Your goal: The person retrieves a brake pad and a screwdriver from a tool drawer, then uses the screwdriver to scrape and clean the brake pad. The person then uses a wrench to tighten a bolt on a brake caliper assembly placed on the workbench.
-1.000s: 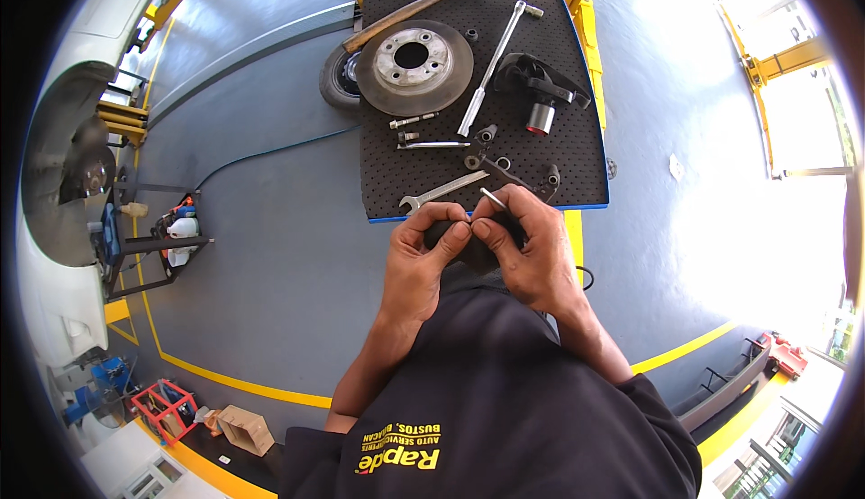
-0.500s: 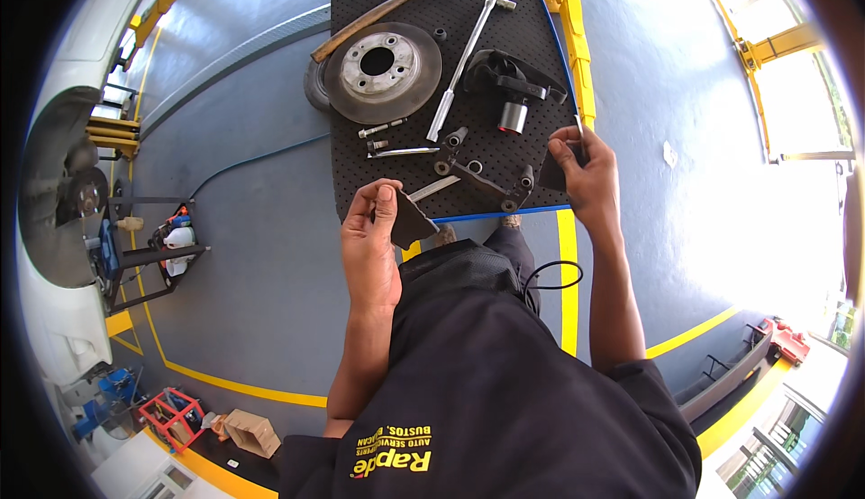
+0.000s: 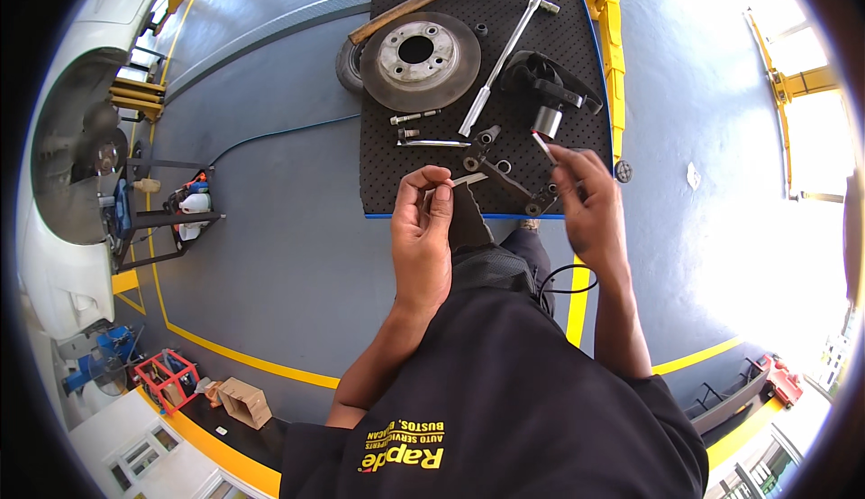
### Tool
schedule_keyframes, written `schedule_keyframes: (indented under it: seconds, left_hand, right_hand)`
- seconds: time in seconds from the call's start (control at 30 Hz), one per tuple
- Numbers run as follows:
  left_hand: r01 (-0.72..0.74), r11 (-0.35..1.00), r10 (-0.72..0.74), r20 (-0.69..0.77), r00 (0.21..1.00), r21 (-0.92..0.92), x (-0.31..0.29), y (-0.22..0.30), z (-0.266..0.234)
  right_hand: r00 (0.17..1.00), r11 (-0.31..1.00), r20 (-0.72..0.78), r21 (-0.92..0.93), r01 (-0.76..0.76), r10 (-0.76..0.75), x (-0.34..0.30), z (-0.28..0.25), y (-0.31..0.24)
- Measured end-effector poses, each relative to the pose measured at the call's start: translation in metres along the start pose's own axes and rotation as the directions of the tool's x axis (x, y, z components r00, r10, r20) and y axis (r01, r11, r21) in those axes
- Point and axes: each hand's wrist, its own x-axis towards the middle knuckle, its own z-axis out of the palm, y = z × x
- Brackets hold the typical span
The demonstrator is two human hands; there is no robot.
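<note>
My left hand point(image 3: 423, 238) is closed, thumb against fingers, on a dark torn piece of sandpaper point(image 3: 470, 218) that hangs down with a ragged edge. To the right, my right hand point(image 3: 590, 210), slightly blurred, pinches a second piece of sandpaper point(image 3: 543, 148), seen nearly edge-on as a pale strip. Both hands are raised at the table's near edge. Just beyond them lies a brake caliper bracket point(image 3: 505, 177), partly hidden by my right hand. Behind the right hand's strip stands a brake caliper point(image 3: 541, 84) with a shiny piston point(image 3: 546, 121).
A perforated black mat covers the table point(image 3: 383, 174). On it lie a brake disc point(image 3: 446, 71), a wooden-handled hammer point(image 3: 410, 3), a long socket handle point(image 3: 500, 66) and bolts point(image 3: 414, 118). A yellow lift arm point(image 3: 614, 66) runs along the right side; a black cart point(image 3: 153, 228) stands left.
The hands have come closer together. My right hand has moved down and its sandpaper piece has turned edge-on. The view has shifted, so the table sits further right.
</note>
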Motion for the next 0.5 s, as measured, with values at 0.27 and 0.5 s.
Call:
schedule_keyframes:
  seconds: [0.27, 0.5]
  left_hand:
    - [-0.197, 0.966, 0.217, -0.115, 0.969, 0.165, -0.009, 0.0, 0.004]
    - [-0.355, 0.928, 0.356, 0.011, 0.934, 0.109, -0.014, 0.001, -0.007]
  right_hand:
    - [0.979, 0.895, 0.093, 0.397, -0.203, 0.181, -0.064, 0.054, -0.071]
    - [0.997, 0.976, -0.079, 0.218, 0.023, -0.006, -0.079, 0.06, -0.084]
